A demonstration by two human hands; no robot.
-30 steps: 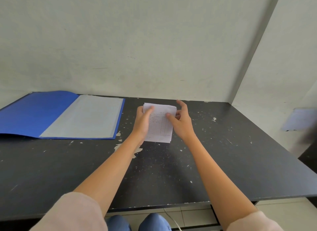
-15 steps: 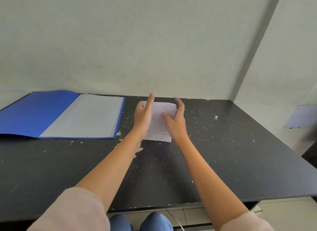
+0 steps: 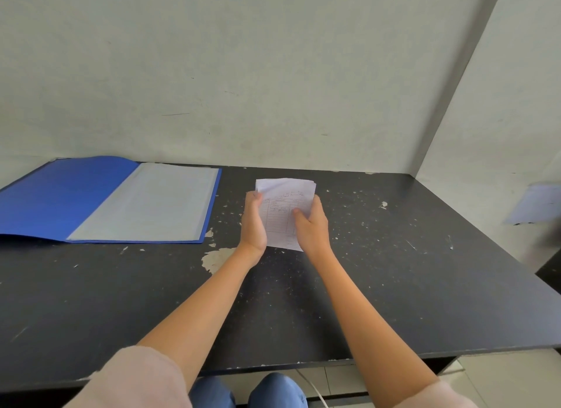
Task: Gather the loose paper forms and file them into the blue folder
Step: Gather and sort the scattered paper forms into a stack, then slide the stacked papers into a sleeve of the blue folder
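Gripping the paper forms [image 3: 283, 216] from both sides, the left hand [image 3: 253, 222] curls its fingers round the stack's left edge, while the right hand [image 3: 312, 225] pinches the right edge with its thumb laid across the printed face. Half a second earlier both hands flanked the sheets with fingers straight, as if squaring them. Those fingers have now closed, and the stack reads as one tidy bundle tilted up toward the camera. Whether its lower edge touches the black desk [image 3: 394, 286] cannot be told. The bundle sits at mid-desk, apart from the blue folder [image 3: 66, 195], which lies open and flat at the far left with its pale inner leaf [image 3: 151, 201] facing up. On this evidence, gathering appears complete and the carry leftward to the folder is the step in hand; nothing is filed yet. A pale, blurred sheet [image 3: 535, 207] at the right of view may be a further form, but is too indistinct to tell.
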